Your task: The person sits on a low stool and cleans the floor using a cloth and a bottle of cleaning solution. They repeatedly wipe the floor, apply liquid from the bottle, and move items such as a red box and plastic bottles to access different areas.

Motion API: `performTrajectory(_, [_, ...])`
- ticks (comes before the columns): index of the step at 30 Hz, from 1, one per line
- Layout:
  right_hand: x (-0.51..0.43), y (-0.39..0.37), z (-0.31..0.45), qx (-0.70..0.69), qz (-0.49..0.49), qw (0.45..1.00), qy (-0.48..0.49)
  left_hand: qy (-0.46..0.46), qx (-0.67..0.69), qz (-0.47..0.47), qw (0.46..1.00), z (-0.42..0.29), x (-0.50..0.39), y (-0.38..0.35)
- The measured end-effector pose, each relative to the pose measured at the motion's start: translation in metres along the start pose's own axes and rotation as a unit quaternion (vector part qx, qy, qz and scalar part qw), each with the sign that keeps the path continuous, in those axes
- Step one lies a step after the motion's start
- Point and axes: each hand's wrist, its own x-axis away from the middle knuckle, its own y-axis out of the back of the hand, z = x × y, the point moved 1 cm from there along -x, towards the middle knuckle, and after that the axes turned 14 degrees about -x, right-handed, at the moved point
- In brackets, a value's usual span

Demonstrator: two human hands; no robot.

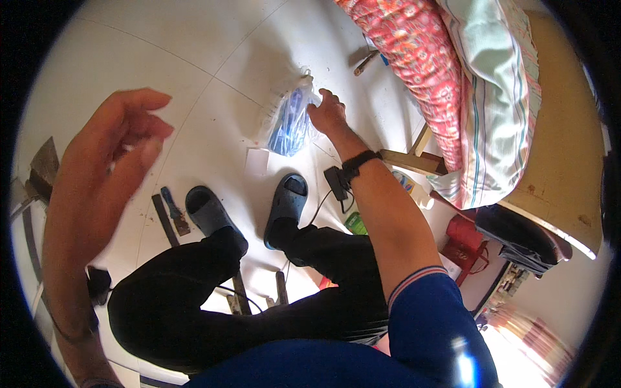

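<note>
My left hand [114,145] is raised at the left of the view, its fingers curled loosely with nothing seen between them. My right hand [330,112] reaches out over the floor with its fingers apart, beside a clear plastic bag [293,121] that has blue things inside. Whether the fingertips touch the bag I cannot tell. A black band is round my right wrist. Just below the bag, a small pale sheet [257,161] lies on the floor tiles. Near my slippered feet are a blue-handled scraper-like tool [174,211] and a dark flat strip [165,220].
A wooden bed or bench [567,126] with red floral and striped bedding [495,106] stands at the right. Under its edge are a black power adapter [338,183] with a cord, a white bottle [422,196] and a red bag [463,242]. Wooden legs [281,287] show between my knees.
</note>
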Motion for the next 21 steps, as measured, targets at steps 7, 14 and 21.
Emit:
performTrajectory(7, [-0.025, -0.011, 0.019, -0.088, 0.048, 0.995, -0.010, 0.065, 0.172, 0.062, 0.981, -0.089, 0.100, -0.004])
performTrajectory(14, [-0.023, -0.016, 0.009, -0.161, 0.061, 0.984, -0.037, 0.090, 0.112, -0.009, 0.990, -0.077, 0.064, -0.054])
performTrajectory(21, [0.036, 0.009, -0.009, -0.145, 0.151, 0.978, 0.021, 0.045, 0.083, 0.035, 0.995, -0.106, 0.049, -0.069])
